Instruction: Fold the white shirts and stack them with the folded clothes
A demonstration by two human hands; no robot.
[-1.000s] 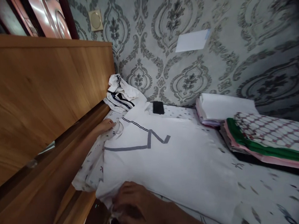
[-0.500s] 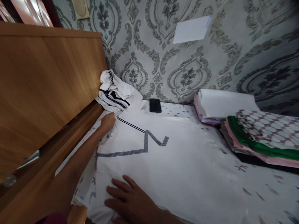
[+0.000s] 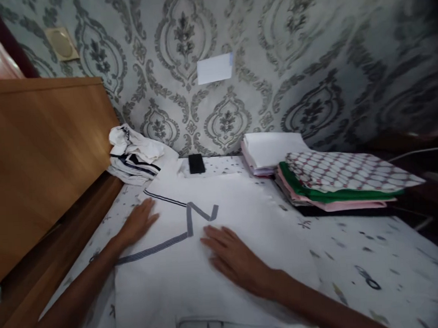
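Observation:
A white garment with dark striped trim lies spread over the printed sheet. My left hand rests flat on its left part, beside the upper stripe, with the fingers stretched out. To the right of the zigzag stripe, my right hand lies palm down on the white cloth, fingers extended and slightly blurred. Neither hand grips anything. Near the bottom edge of the view, a pale rectangular panel with a grey outline shows on or under the cloth; I cannot tell which.
A crumpled pile of white clothes sits at the back left against a wooden panel. By the wall lies a black phone-like object. Folded fabrics are stacked on the right, beside a white folded stack.
My left hand has let go of the garment's edge and now lies flat on it. My right hand has moved up and right across the cloth. The view has turned right.

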